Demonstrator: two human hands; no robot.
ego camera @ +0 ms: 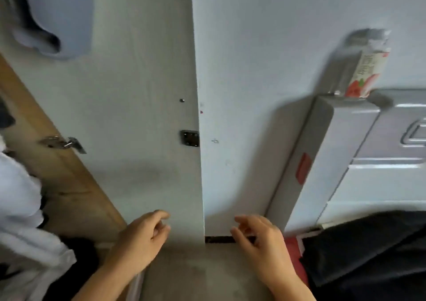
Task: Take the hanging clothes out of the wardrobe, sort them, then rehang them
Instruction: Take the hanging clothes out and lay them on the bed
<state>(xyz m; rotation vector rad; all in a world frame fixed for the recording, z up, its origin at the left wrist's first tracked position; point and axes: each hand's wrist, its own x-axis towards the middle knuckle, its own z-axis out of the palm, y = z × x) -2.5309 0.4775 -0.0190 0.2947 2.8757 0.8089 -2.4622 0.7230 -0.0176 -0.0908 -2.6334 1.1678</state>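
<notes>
Both hands hang low in front of the wardrobe, holding nothing: the left hand (140, 240) and the right hand (262, 243) each have loosely curled fingers. White clothes (20, 208) bunch at the left edge beside the open wooden door (57, 162), which carries a metal hinge (62, 142). A dark garment (368, 250) lies at the near right. Farther right, a carton (366, 70) with red fruit print stands on a grey metal cabinet (345, 150); its writing is too blurred to read.
</notes>
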